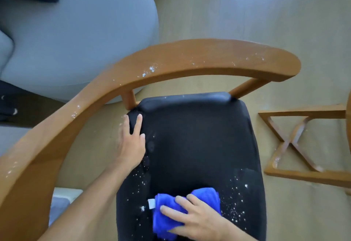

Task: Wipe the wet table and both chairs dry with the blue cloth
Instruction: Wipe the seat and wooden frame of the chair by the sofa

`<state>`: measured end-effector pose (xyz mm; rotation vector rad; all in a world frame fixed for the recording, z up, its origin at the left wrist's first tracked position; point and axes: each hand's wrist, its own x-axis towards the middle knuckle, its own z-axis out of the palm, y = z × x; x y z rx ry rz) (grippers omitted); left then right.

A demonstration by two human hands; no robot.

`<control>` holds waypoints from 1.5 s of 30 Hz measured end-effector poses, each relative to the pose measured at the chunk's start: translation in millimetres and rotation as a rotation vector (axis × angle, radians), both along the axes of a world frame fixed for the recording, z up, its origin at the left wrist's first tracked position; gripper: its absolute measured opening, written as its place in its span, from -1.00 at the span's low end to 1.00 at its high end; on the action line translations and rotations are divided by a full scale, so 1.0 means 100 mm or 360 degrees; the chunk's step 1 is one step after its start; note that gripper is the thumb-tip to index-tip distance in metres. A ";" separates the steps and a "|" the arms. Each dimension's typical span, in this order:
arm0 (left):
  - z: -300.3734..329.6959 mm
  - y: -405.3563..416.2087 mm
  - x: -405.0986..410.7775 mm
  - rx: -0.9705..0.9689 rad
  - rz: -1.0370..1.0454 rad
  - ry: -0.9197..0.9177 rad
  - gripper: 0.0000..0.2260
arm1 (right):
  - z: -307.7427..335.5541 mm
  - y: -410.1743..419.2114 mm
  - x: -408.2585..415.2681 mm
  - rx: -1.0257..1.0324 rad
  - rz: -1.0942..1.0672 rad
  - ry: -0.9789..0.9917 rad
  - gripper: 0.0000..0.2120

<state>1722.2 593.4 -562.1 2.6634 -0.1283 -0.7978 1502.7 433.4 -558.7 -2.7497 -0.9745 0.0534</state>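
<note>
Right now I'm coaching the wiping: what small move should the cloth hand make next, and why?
Probably sweep the blue cloth rightward. The right hand presses it on the near part of the black seat, and droplets speckle the seat just right of it, while the left hand rests on the seat's left edge.

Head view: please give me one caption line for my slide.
Right hand presses the blue cloth on the speckled black chair seat while the left hand steadies its edge.
</note>
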 end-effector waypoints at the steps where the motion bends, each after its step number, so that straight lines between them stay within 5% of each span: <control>1: 0.01 0.00 0.00 0.0081 -0.0077 -0.0044 -0.46 | 0.03 -0.22 0.14 -0.0033 0.0080 -0.0009 -0.78; 4: 0.03 -0.05 0.01 0.0213 -0.0446 -0.0297 -0.44 | 0.10 -0.98 0.90 -0.0155 -0.0234 -0.0244 -0.61; 9: -0.09 -0.19 0.06 0.0238 -0.0722 -0.0352 -0.44 | 0.10 -1.04 1.72 -0.0133 -0.1637 -0.0282 -0.60; 11: -0.11 -0.20 0.07 0.0206 -0.0695 -0.0316 -0.43 | 0.05 -0.60 1.46 -0.0054 -0.1565 -0.0301 -0.62; 16: 0.01 -0.25 0.19 0.0205 -0.0682 -0.0174 -0.50 | 0.03 0.56 -0.09 0.0153 -0.0483 0.0023 -0.69; 20: 0.14 -0.32 0.32 0.0174 -0.0647 -0.0045 -0.42 | 0.05 0.20 0.04 0.0045 0.0173 0.0012 -0.85; 22: 0.19 -0.36 0.37 0.0110 -0.0570 -0.0007 -0.39 | 0.05 -0.17 0.59 0.0014 0.0037 -0.0194 -0.76; 27: 0.25 -0.37 0.48 -0.0028 -0.0497 0.0001 -0.42 | 0.08 -0.30 1.68 -0.0069 -0.1412 -0.0347 -0.54; 29: 0.27 -0.37 0.54 -0.0044 -0.0487 0.0033 -0.42 | 0.03 0.14 1.44 0.0025 -0.1369 -0.0273 -0.58; 33: 0.33 -0.37 0.57 -0.0056 -0.0511 0.0132 -0.40 | 0.01 1.10 0.20 0.0198 -0.0356 0.0009 -0.71; 36: 0.37 -0.34 0.57 -0.0011 -0.0557 0.0169 -0.39 | 0.00 1.10 0.13 0.0010 0.0204 0.0109 -0.59; 40: 0.40 -0.38 0.58 -0.0061 -0.0382 0.0192 -0.51 | 0.00 0.63 1.13 -0.0026 -0.0063 -0.0151 -0.49; 45: 0.41 -0.47 0.66 -0.0115 -0.0264 0.0222 -0.66 | 0.04 0.65 1.78 0.0091 -0.1050 -0.0177 -0.55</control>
